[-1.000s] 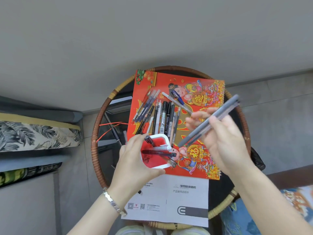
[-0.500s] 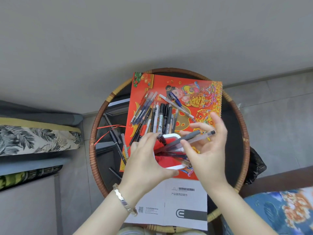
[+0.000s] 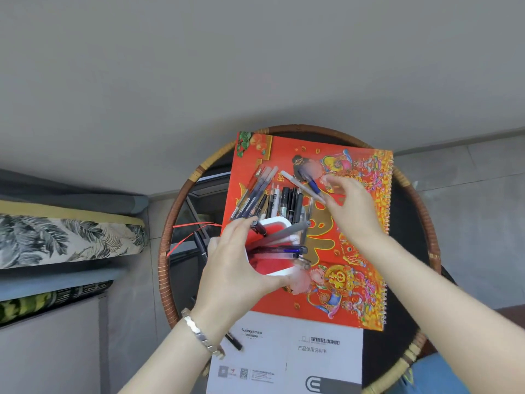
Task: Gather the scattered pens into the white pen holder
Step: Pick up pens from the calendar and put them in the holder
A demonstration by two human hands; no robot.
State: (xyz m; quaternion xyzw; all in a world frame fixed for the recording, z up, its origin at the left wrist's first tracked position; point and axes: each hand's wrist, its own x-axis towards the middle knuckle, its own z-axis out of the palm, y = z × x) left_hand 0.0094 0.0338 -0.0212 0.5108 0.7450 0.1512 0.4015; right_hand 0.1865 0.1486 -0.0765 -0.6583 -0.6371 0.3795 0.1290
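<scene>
My left hand [image 3: 233, 271] grips the white pen holder [image 3: 279, 271], tilted over a red calendar [image 3: 360, 280]. Several pens stick out of it, among them a grey pen [image 3: 287, 233] and blue pens [image 3: 284, 249]. A row of scattered pens [image 3: 272, 197] lies on the calendar just beyond the holder. My right hand [image 3: 353, 207] is stretched over the calendar, fingers apart, with its blurred tips at the near end of a white pen [image 3: 295, 182] and a blue pen [image 3: 312, 184]. Nothing is clearly held in it.
The calendar lies on a round dark table with a rattan rim [image 3: 167, 251]. A white printed leaflet [image 3: 312, 354] covers the near side, with a black pen [image 3: 234, 341] on it. More dark pens [image 3: 200, 244] and a red string [image 3: 190, 234] lie left. A leaf-patterned cushion [image 3: 65, 240] is at far left.
My right hand brought the grey pens down into the holder, let them go, and moved away toward the white and blue pens. My left hand kept hold of the holder.
</scene>
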